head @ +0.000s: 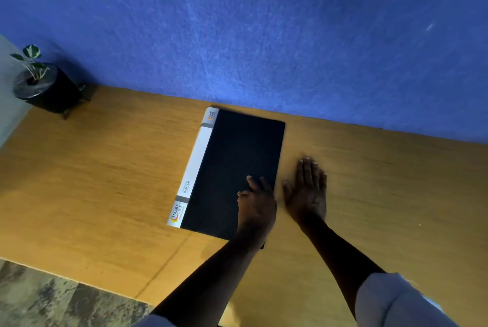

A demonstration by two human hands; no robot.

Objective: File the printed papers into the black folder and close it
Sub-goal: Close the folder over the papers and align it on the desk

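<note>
**Folder lies shut, both hands still at its open edge**

The black folder [237,168] lies flat and closed on the wooden desk [105,181], its far end close up against the blue wall [264,22], its white labelled spine [196,160] turned to the person's left. No printed papers show anywhere; I judge they are inside already, though nothing proves it from here.

The left hand [257,202] rests on the cover near the folder's near right corner, fingers loosely bent and pressing down, not wrapped round anything. The right hand [306,192] lies flat on the desk just beside the folder's opening edge, fingers straight and spread, holding nothing.

The job looks nearly finished, and the risks are small ones. If sheets inside sit crooked, the cover may spring up once the pressing hand lifts, or a corner may poke out and crease. Leaning on only one corner could also skate the folder sideways over the smooth desk. A potted plant [42,83] stands well apart at the far left corner, out of harm's way.
</note>
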